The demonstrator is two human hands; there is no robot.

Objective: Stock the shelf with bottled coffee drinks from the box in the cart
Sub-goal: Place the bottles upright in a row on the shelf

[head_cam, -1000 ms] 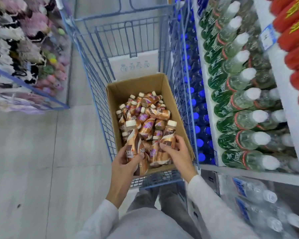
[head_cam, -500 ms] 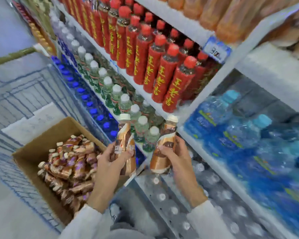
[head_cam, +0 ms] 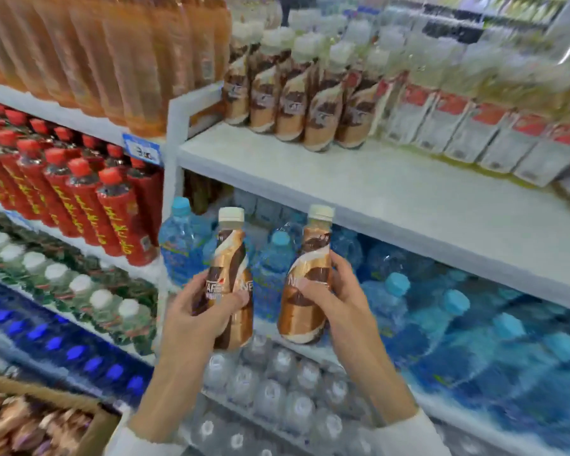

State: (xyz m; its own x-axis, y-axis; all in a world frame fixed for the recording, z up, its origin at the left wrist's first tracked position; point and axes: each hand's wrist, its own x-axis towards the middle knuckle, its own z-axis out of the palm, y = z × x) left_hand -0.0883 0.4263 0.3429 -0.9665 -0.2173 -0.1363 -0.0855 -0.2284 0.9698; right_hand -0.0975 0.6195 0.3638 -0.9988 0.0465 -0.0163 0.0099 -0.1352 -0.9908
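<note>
Below — box (head_cam: 102,422) of coffee bottles (head_cam: 30,426)

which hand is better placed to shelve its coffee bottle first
Right, probably. The right hand holds its bottle more nearly under the coffee row and the bare shelf in front of it; the left hand is further left.

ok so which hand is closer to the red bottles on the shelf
Left. The left hand, holding a coffee bottle, sits just right of and below the red bottles. The right hand, holding the other coffee bottle, is farther right, in front of the blue water bottles.
</note>
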